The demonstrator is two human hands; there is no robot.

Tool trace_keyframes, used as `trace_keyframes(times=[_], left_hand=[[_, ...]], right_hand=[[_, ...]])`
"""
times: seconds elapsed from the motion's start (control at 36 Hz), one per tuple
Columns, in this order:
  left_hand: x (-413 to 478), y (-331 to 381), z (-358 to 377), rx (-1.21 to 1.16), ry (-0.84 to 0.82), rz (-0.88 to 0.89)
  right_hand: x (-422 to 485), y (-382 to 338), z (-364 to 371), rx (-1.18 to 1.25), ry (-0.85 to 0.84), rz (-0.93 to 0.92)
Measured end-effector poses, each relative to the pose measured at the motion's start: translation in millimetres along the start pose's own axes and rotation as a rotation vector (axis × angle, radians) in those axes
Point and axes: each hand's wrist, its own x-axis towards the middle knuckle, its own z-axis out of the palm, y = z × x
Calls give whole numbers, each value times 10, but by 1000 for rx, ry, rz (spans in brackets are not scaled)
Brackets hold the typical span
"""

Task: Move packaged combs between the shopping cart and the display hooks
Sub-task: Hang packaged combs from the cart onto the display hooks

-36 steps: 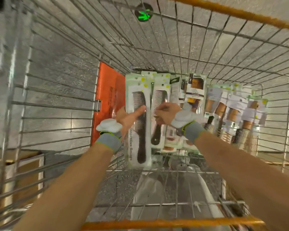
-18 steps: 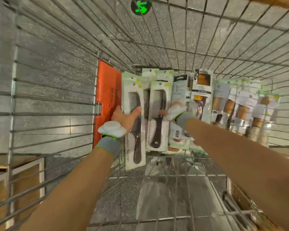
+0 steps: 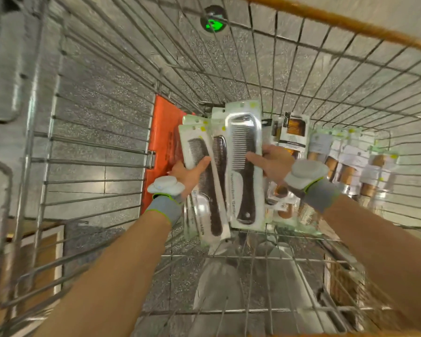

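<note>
Two hands work inside the shopping cart, each clamped on its own pack. The left hand, just toward 9 o'clock from mid-view, grips the narrow comb pack with its thumb laid across the clear front and its fingers hidden behind, which keeps the card flat and upright. The right hand, just toward 3 o'clock from mid-view, pinches the wide-toothed comb pack by its right edge, thumb on the blister, so the hang hole at its 12 o'clock end stays free. A third comb pack stands between the two and is partly overlapped by both; whether either hand also bears it I cannot tell. All three stand on end against the cart's far wall, beside the orange panel at their 9 o'clock, with the brush packs ranked toward 3 o'clock. Packs stood like this are easy to sort and lift by the edges. No display hooks are in view, so this looks like picking or parking stock in the cart.
</note>
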Motion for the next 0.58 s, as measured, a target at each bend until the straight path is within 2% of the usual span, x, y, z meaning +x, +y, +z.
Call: trace_keyframes(times=[0.06,0.14,0.25,0.31,0.5,0.58], left_hand=[[2,12,-22,3,-1,11],[-31,51,-52,-57,-30,42],[-139,110,-77,-289,-148,66],[-170,123,-86,-333,-194,60],[-174,41,-139,-234,-187,79],[-115,-48,-143,-156,-137,41]], right_hand=[[-77,-36,-12,21,-13,-53],[-97,-30,87,116,-32,-31],[-90,-13,268,180,-52,-36],[-70,-28,353,166,-80,-59],[-74,-125,583,230,-115,-86],[87,-48,625,287,-73,12]])
